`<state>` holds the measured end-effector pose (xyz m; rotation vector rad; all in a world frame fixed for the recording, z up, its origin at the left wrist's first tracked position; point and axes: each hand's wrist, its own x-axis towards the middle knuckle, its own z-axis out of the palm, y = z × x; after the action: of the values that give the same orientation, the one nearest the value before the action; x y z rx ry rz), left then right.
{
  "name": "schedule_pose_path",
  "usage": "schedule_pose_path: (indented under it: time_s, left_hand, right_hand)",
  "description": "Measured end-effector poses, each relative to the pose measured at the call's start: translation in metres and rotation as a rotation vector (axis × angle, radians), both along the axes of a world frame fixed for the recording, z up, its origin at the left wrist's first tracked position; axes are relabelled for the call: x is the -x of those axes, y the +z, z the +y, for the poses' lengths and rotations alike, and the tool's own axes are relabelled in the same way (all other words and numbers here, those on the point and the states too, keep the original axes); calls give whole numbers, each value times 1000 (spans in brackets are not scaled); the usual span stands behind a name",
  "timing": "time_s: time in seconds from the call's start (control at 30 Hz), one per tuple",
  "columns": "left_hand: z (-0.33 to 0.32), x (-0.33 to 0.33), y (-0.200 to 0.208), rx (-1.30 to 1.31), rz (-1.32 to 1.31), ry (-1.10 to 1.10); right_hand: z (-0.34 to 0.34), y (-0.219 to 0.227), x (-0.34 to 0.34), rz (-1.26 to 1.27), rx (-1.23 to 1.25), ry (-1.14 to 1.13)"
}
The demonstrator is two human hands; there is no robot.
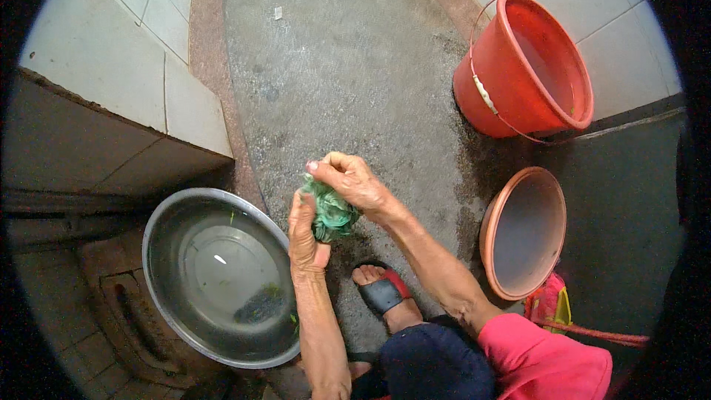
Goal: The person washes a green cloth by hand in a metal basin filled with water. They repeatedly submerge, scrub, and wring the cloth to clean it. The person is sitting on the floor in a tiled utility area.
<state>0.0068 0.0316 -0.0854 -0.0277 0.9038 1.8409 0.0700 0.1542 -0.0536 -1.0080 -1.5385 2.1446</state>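
Note:
Between my two hands is a crumpled green bundle (333, 215), thin and shiny; whether it is plastic, mesh or cloth I cannot tell. My left hand (302, 233) is closed on its left side, thumb up along it and the palm partly beneath. From the upper right, my right hand (352, 181) pinches the top of the bundle, with its thumb and fingers close together. Just left of my left forearm stands a wide metal basin (152, 289) of water, with a dark clump (259, 304) and green bits near its right side.
A red bucket (481, 96) with a wire handle stands at the far right, holding liquid. Nearer is an orange-brown basin (489, 233) of cloudy water, beside a pink and yellow object (552, 304). A tiled ledge (111, 81) borders the left. My sandalled foot (381, 289) rests on the concrete floor (326, 74).

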Motion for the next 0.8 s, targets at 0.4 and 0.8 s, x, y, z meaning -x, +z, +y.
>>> schedule_pose_path:
  time_s: [0.4, 0.8]
  left_hand:
    - [-4, 19, 8, -196, -434, 335]
    - [5, -19, -16, 158, -214, 293]
  right_hand:
    - [22, -51, -61, 333, 575, -69]
    - [-63, -52, 29, -483, -1016, 166]
